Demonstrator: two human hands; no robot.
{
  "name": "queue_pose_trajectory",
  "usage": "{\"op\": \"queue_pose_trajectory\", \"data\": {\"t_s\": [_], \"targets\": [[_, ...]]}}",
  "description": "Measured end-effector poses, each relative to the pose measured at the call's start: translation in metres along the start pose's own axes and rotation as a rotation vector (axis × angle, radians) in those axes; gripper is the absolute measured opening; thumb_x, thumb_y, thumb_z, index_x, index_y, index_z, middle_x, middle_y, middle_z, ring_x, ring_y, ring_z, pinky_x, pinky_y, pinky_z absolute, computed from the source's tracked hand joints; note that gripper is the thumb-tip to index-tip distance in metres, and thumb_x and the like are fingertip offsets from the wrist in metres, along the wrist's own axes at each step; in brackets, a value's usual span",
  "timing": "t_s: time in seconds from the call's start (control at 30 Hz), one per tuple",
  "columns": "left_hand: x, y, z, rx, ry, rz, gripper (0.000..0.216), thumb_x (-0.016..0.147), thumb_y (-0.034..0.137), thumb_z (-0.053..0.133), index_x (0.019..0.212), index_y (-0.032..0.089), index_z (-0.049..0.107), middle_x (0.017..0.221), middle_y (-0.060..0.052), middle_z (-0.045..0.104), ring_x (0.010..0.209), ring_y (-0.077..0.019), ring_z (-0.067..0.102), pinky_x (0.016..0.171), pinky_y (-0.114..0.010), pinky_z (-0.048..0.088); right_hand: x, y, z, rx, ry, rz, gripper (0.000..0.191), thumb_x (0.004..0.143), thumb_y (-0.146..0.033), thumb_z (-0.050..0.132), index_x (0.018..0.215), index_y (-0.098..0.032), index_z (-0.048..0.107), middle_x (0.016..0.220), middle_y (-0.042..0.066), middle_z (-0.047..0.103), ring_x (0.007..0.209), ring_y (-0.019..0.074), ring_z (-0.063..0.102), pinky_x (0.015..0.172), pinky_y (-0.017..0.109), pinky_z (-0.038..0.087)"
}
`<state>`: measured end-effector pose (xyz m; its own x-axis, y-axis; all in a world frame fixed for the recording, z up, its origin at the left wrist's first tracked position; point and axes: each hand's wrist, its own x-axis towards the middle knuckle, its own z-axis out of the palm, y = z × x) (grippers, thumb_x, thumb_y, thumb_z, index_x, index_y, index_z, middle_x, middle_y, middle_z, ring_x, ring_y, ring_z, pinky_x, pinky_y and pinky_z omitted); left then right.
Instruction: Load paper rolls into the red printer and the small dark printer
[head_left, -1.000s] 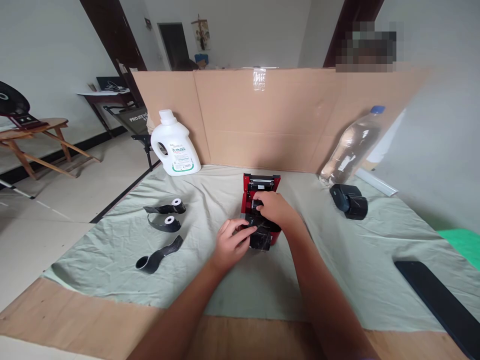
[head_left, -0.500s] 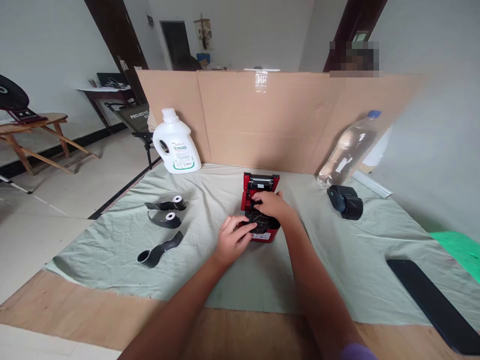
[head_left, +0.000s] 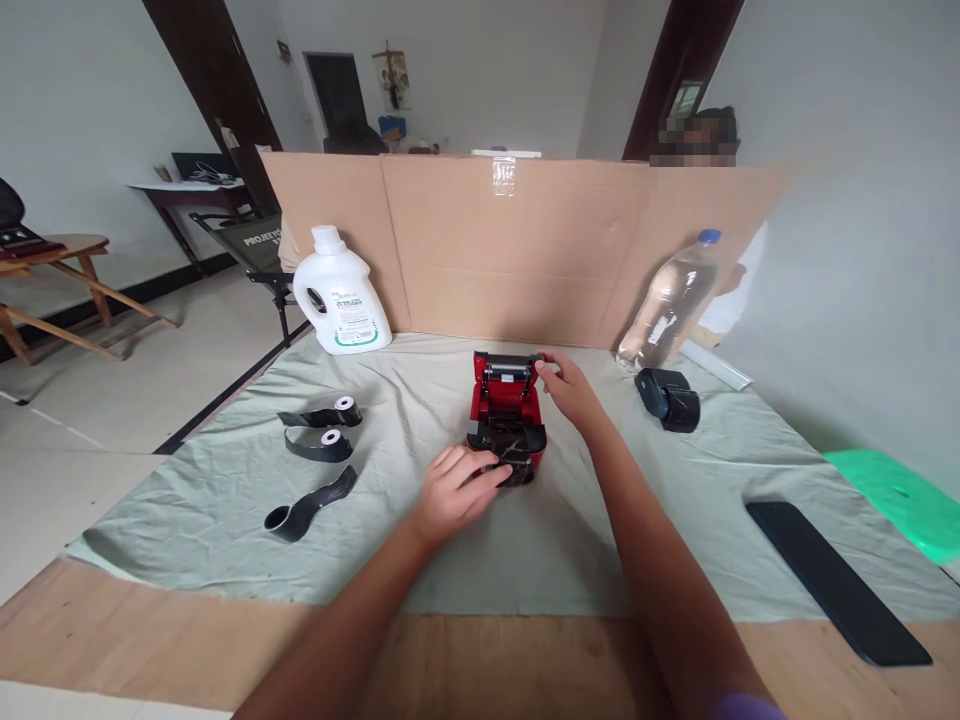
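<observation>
The left forearm slants in from the near edge, and the left hand lies half open, palm down, fingertips on a glossy, dark-veined strip draped over the front of the red printer. The right arm reaches farther, its hand bent inward, thumb and fingers at the raised lid's right corner; I can't tell whether they grip it. The boxy plastic printer sits mid-table on wrinkled, pale green cloth.

One head-worn camera looks forward and down across the nearby cloth toward the cardboard panel
</observation>
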<state>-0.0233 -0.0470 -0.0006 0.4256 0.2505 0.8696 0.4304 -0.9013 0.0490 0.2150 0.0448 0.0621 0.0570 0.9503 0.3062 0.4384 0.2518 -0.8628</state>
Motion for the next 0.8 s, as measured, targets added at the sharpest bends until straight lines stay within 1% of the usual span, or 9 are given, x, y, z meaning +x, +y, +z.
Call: {"op": "queue_pose_trajectory", "data": {"t_s": [0.1, 0.17, 0.23, 0.33, 0.4, 0.47, 0.57, 0.63, 0.8], "targets": [[0.005, 0.002, -0.005, 0.028, 0.005, 0.041, 0.023, 0.092, 0.013, 0.056, 0.108, 0.022, 0.069, 0.097, -0.006, 0.072, 0.081, -0.0164, 0.059, 0.071, -0.030, 0.046, -0.016, 0.001, 0.004, -0.057, -0.001, -0.125, 0.026, 0.087, -0.044, 0.054, 0.084, -0.021, 0.066, 0.097, 0.006, 0.064, 0.089, 0.0201, 0.060, 0.080, 0.036, 0.050], [0.006, 0.003, -0.007, 0.041, 0.032, 0.049, 0.022, 0.093, 0.014, 0.055, 0.107, 0.023, 0.069, 0.098, -0.005, 0.073, 0.080, -0.0162, 0.060, 0.071, -0.030, 0.047, -0.031, 0.005, 0.004, -0.038, -0.033, -0.113, 0.020, 0.082, -0.039, 0.059, 0.075, -0.022, 0.066, 0.104, 0.008, 0.061, 0.098, 0.0220, 0.060, 0.080, 0.035, 0.050], [0.005, 0.003, -0.008, 0.048, 0.055, 0.042, 0.022, 0.092, 0.014, 0.056, 0.106, 0.025, 0.069, 0.098, -0.004, 0.073, 0.080, -0.0161, 0.060, 0.072, -0.030, 0.048, -0.045, 0.012, 0.005, 0.056, -0.039, -0.029, 0.013, 0.078, -0.034, 0.063, 0.083, -0.024, 0.069, 0.118, 0.007, 0.059, 0.107, 0.0237, 0.059, 0.081, 0.036, 0.051], [0.001, -0.002, -0.005, 0.023, 0.046, -0.050, 0.028, 0.091, 0.019, 0.061, 0.117, 0.027, 0.065, 0.113, -0.008, 0.071, 0.087, -0.0182, 0.063, 0.078, -0.033, 0.050, -0.060, 0.023, 0.012, 0.295, -0.015, 0.125, 0.037, 0.076, -0.029, 0.063, 0.112, -0.030, 0.065, 0.131, 0.004, 0.058, 0.116, 0.0246, 0.057, 0.093, 0.041, 0.050], [-0.003, -0.008, -0.001, -0.026, 0.005, -0.180, 0.043, 0.090, 0.025, 0.064, 0.132, 0.024, 0.057, 0.129, -0.013, 0.065, 0.101, -0.0226, 0.064, 0.087, -0.037, 0.051, -0.065, 0.028, 0.019, 0.425, -0.011, 0.186, 0.048, 0.075, -0.027, 0.062, 0.123, -0.031, 0.060, 0.134, 0.003, 0.060, 0.121, 0.0251, 0.056, 0.101, 0.044, 0.047], [-0.005, -0.017, 0.002, -0.078, -0.081, -0.337, 0.057, 0.091, 0.031, 0.062, 0.145, 0.022, 0.046, 0.139, -0.014, 0.059, 0.114, -0.0259, 0.061, 0.095, -0.041, 0.050, -0.066, 0.031, 0.026, 0.512, 0.000, 0.220, 0.052, 0.075, -0.027, 0.062, 0.127, -0.031, 0.059, 0.137, 0.003, 0.060, 0.125, 0.0258, 0.055, 0.106, 0.046, 0.044], [-0.007, -0.026, 0.005, -0.140, -0.218, -0.502, 0.062, 0.094, 0.035, 0.057, 0.151, 0.023, 0.038, 0.141, -0.012, 0.058, 0.123, -0.0266, 0.057, 0.103, -0.042, 0.048, -0.066, 0.035, 0.033, 0.608, 0.025, 0.273, 0.053, 0.075, -0.028, 0.063, 0.128, -0.031, 0.058, 0.140, 0.003, 0.059, 0.132, 0.0264, 0.052, 0.109, 0.046, 0.043], [-0.008, -0.030, 0.006, -0.180, -0.251, -0.540, 0.061, 0.094, 0.037, 0.056, 0.151, 0.024, 0.038, 0.142, -0.011, 0.056, 0.128, -0.0272, 0.054, 0.107, -0.041, 0.045, -0.066, 0.037, 0.036, 0.648, 0.027, 0.295, 0.052, 0.076, -0.030, 0.062, 0.128, -0.030, 0.059, 0.142, 0.003, 0.058, 0.133, 0.0271, 0.051, 0.110, 0.047, 0.043], [-0.008, -0.029, 0.007, -0.275, -0.212, -0.566, 0.052, 0.100, 0.032, 0.040, 0.151, 0.023, 0.038, 0.142, -0.011, 0.055, 0.129, -0.0245, 0.054, 0.107, -0.038, 0.045, -0.068, 0.042, 0.039, 0.650, 0.007, 0.299, 0.056, 0.076, -0.029, 0.060, 0.131, -0.030, 0.059, 0.143, 0.002, 0.058, 0.134, 0.0271, 0.051, 0.110, 0.046, 0.043]]}}
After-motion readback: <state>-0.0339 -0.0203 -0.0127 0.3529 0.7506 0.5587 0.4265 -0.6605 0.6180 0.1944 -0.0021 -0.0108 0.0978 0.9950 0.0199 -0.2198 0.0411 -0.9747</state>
